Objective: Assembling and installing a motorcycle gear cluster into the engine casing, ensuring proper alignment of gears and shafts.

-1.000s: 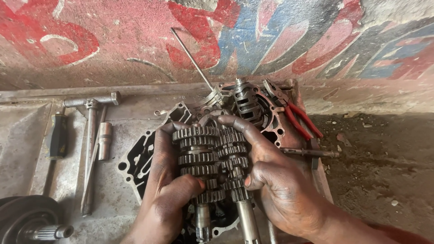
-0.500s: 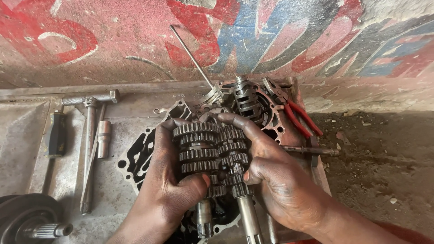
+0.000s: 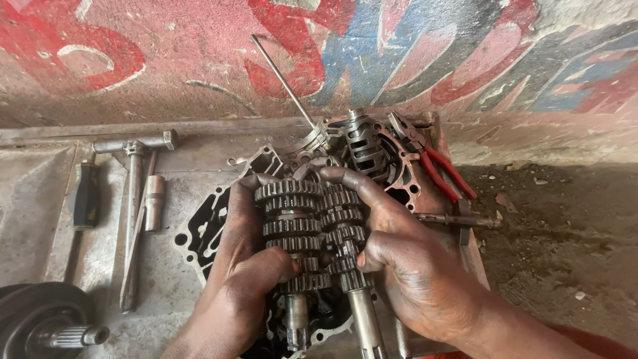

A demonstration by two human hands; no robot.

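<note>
Two greasy gear shafts lie side by side between my hands. My left hand (image 3: 240,279) wraps the left gear cluster (image 3: 290,226), thumb pressed on its lower gears. My right hand (image 3: 405,262) grips the right gear cluster (image 3: 340,229), index finger stretched over its top. Both shaft ends (image 3: 362,322) stick out toward me. Under them sits an open engine case (image 3: 206,229) with a dark gasket edge. A grooved shift drum (image 3: 364,149) stands upright just beyond the gears.
Red-handled pliers (image 3: 442,166) lie at the right by a short pin (image 3: 455,219). A T-handle wrench (image 3: 133,193), a socket (image 3: 154,199) and a black-handled screwdriver (image 3: 83,199) rest at the left. A round clutch part (image 3: 40,322) sits bottom left. A thin rod (image 3: 282,80) leans on the painted wall.
Both hands keep their hold on the two gear clusters. The pair has shifted slightly, and my left thumb sits a little further over the lower gears.
</note>
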